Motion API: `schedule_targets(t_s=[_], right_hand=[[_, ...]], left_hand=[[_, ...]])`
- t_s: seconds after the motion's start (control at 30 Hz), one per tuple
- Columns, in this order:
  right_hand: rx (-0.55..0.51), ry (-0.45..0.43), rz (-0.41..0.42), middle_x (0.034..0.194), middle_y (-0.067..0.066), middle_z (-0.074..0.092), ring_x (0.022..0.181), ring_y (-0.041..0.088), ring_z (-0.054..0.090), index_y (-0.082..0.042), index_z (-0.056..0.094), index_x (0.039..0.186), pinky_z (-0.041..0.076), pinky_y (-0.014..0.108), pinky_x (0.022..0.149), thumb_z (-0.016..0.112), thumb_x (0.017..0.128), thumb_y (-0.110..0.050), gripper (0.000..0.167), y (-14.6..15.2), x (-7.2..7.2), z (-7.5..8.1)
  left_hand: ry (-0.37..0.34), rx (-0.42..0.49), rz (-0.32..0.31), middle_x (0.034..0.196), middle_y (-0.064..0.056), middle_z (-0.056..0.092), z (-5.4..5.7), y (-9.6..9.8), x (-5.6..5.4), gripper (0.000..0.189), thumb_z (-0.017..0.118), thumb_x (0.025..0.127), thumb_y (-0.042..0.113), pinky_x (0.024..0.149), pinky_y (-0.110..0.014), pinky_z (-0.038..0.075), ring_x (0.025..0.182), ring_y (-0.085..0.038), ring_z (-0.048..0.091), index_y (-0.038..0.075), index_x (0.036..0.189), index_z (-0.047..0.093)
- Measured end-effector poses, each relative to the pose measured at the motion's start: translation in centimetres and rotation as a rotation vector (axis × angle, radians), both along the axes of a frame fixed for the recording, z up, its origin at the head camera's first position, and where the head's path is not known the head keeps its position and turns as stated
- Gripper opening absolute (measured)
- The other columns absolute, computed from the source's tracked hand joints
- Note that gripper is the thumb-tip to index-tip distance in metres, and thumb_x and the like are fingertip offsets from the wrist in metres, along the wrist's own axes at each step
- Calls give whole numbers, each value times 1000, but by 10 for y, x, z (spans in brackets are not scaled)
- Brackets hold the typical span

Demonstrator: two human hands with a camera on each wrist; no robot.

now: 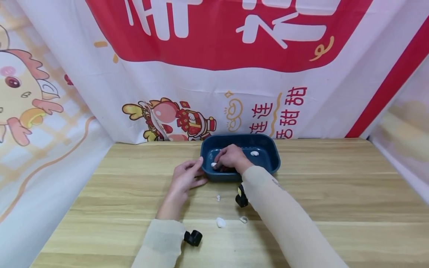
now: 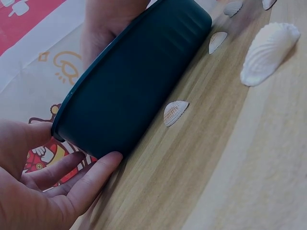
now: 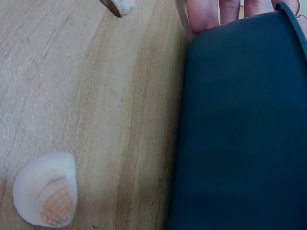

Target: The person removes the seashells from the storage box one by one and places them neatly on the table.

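Observation:
A dark blue rectangular basin (image 1: 240, 176) stands on the table by the back cloth. My left hand (image 1: 187, 175) rests against its left end; in the left wrist view the left hand (image 2: 57, 187) has its thumb by the rim and fairly straight fingers along the lower wall. My right hand (image 1: 231, 156) reaches down inside the basin, fingertips pinching a white seashell (image 1: 213, 165) near its left end. Another seashell (image 1: 254, 153) lies toward the right inside. The basin wall hides the right fingers in both wrist views.
In front of the basin lie a small shell (image 1: 218, 198), a white shell (image 1: 220, 222) and a ring-like pale shell (image 1: 243, 219) on the wooden table (image 1: 140, 178). A printed cloth (image 1: 214, 85) hangs behind the table.

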State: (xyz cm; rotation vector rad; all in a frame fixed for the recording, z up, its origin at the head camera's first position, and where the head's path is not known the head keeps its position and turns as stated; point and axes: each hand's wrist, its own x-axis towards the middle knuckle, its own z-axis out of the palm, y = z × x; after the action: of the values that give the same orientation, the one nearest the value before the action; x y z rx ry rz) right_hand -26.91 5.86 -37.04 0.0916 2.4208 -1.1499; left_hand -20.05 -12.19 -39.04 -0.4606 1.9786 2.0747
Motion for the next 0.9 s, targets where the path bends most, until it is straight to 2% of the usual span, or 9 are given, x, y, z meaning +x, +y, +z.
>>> schedule_targets(t_s=[0.17, 0.4, 0.73, 0.9], right_hand=[[18, -7, 39, 108, 7, 77, 95, 23, 69, -14, 85, 105, 57, 41, 104, 83, 97, -20, 11, 1, 2, 3], [25, -20, 73, 118, 7, 76, 106, 25, 67, -15, 84, 104, 55, 46, 112, 80, 99, -24, 11, 3, 4, 6], [-23, -19, 65, 118, 8, 77, 103, 23, 72, -12, 82, 107, 60, 43, 107, 81, 99, -23, 13, 5, 6, 9], [-39, -18, 52, 116, 8, 77, 101, 24, 72, -12, 83, 108, 58, 45, 111, 80, 99, -21, 14, 7, 7, 10]], left_hand=[[-9, 1, 5, 139, -21, 69, -1, -1, 0, 50, 67, 108, 43, 97, -42, 67, 123, -30, 72, 8, 143, 63], [-9, 10, -1, 138, -20, 69, 0, -1, -1, 48, 67, 108, 42, 98, -42, 67, 123, -30, 72, 10, 144, 64], [6, 19, -4, 139, -22, 69, 1, -1, 0, 49, 67, 108, 42, 101, -45, 65, 121, -30, 72, 9, 144, 64], [4, 15, 1, 138, -20, 69, 0, -1, 1, 48, 67, 108, 42, 100, -45, 66, 121, -30, 72, 10, 143, 64]])
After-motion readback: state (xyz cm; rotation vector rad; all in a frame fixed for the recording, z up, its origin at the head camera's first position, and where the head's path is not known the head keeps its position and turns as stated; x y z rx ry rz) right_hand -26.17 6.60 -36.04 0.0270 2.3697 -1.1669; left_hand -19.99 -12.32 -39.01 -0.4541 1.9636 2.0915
